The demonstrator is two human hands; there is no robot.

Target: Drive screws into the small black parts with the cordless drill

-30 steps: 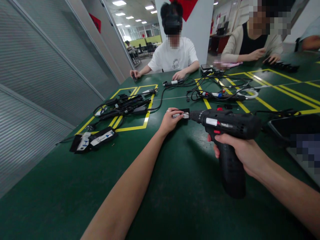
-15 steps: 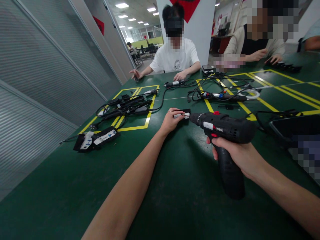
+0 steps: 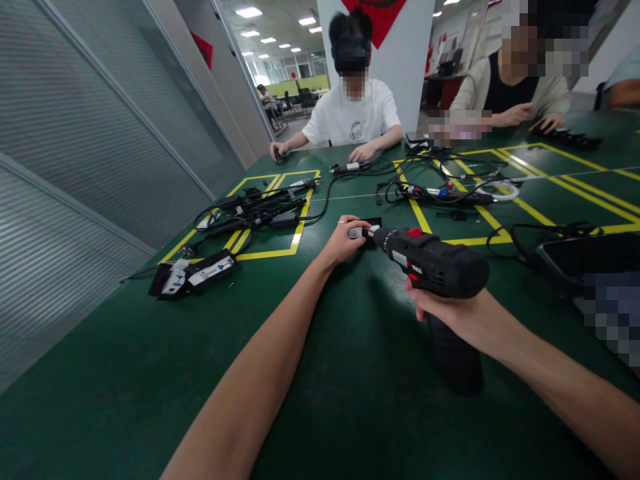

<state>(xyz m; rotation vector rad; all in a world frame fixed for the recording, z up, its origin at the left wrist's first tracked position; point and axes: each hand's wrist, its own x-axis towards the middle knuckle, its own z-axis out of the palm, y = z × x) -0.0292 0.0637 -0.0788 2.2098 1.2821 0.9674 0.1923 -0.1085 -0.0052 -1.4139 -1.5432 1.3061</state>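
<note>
My right hand (image 3: 453,313) is wrapped round the grip of a black cordless drill (image 3: 435,267) with red switches, its nose pointing left and away from me. The drill's tip meets a small black part with a silver end (image 3: 364,229) that rests on the green table (image 3: 150,373). My left hand (image 3: 344,241), a ring on one finger, pinches that small part from the left and holds it against the table top.
A bundle of black tools and cables (image 3: 255,208) lies inside a yellow-taped box at the left, with a black-and-white device (image 3: 193,275) nearer. More cables (image 3: 440,190) lie beyond the drill. A dark tray (image 3: 585,257) sits at the right. Two people sit across the table.
The drill has swung round and tipped so its nose points more away from me, closing onto the small part. My left hand has stayed on the part.
</note>
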